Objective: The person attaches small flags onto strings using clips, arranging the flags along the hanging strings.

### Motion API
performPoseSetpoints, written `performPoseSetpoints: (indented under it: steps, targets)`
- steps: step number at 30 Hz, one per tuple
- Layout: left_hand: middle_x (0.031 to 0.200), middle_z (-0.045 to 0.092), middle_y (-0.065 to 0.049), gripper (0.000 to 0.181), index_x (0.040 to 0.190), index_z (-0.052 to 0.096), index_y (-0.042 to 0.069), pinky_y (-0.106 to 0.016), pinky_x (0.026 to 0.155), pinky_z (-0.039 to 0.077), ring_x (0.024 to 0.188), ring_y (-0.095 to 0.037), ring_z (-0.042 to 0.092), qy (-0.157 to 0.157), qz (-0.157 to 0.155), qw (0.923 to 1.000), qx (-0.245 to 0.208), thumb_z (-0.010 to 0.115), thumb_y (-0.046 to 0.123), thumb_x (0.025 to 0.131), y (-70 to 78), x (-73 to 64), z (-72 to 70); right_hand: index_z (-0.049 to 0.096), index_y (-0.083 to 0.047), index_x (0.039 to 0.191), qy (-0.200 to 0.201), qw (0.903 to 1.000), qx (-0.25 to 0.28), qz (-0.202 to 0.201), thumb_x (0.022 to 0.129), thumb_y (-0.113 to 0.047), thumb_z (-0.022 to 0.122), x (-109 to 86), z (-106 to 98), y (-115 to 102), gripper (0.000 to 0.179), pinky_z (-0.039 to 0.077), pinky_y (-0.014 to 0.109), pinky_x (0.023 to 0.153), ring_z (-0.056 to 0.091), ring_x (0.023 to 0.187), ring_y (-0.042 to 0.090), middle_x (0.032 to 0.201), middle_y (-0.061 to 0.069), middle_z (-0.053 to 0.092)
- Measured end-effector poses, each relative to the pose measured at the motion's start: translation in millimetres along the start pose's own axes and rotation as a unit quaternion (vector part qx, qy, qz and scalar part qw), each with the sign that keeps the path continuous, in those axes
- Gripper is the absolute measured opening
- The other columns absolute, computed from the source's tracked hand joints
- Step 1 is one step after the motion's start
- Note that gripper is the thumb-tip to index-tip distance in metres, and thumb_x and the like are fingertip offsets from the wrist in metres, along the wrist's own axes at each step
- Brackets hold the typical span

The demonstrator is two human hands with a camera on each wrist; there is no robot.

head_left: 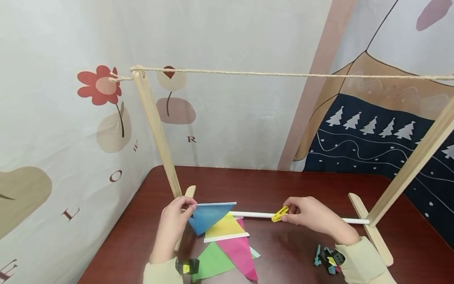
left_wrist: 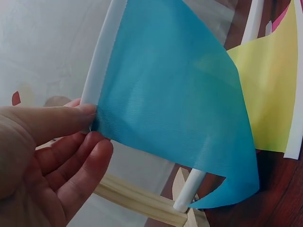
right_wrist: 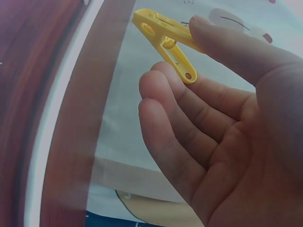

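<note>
With thumb and fingertips my left hand pinches one end of the white-edged top of a blue pennant flag. The blue cloth hangs down with its tip curling, plain in the left wrist view as a blue sheet. My right hand pinches a yellow clothespin by its handle ends. In the right wrist view the clothespin sits between thumb and fingers, its jaw end pointing away from the palm. Below the blue flag lie a yellow flag, a pink flag and a green flag.
A rope runs between a left wooden post and a right wooden post. A white rod joins the posts low down. Several small clothespins lie by my right sleeve on the dark red table.
</note>
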State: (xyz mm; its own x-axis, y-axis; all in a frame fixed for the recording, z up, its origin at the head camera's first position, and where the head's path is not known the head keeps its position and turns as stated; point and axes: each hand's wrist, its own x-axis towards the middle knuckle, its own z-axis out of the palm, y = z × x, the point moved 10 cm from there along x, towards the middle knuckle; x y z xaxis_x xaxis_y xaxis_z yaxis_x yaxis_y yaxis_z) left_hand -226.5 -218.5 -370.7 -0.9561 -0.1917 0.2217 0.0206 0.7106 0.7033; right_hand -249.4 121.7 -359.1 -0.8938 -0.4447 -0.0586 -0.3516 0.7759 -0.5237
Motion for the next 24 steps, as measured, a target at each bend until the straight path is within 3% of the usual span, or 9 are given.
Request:
performPoseSetpoints:
  steps: [8, 19, 24]
  targets:
    - [0.091, 0.059, 0.005, 0.007, 0.089, 0.066, 0.02, -0.031, 0.07, 0.046, 0.072, -0.012, 0.056, 0.035, 0.023, 0.9989, 0.021, 0.069, 0.021, 0.082, 4.4, -1.9, -7.0, 0.064, -0.018, 0.099, -0.001, 0.9997, -0.022, -0.014, 0.077, -0.043, 0.069, 1.0, -4.3, -8.1, 0.034, 0.042, 0.022, 0.057, 0.05, 0.066, 0.005, 0.072, -0.012, 0.056]
    - [0.09, 0.058, 0.002, 0.007, 0.087, 0.068, 0.018, -0.033, 0.07, 0.045, 0.075, -0.015, 0.054, 0.084, 0.039, 0.9954, 0.025, 0.07, 0.018, 0.08, 4.4, -0.9, -15.7, 0.065, -0.015, 0.1, 0.0, 0.9993, -0.036, -0.01, 0.076, -0.042, 0.071, 2.1, -15.1, -17.0, 0.036, 0.043, 0.023, 0.06, 0.049, 0.068, 0.007, 0.073, -0.011, 0.056]
    - [0.09, 0.059, 0.002, 0.009, 0.09, 0.067, 0.017, -0.033, 0.071, 0.047, 0.076, -0.016, 0.055, 0.091, 0.043, 0.9947, 0.021, 0.07, 0.018, 0.081, 6.3, 1.2, -19.8, 0.065, -0.015, 0.099, 0.009, 0.9984, -0.052, -0.021, 0.076, -0.04, 0.071, 3.7, -21.3, -23.7, 0.034, 0.043, 0.022, 0.059, 0.049, 0.066, 0.007, 0.072, -0.011, 0.056]
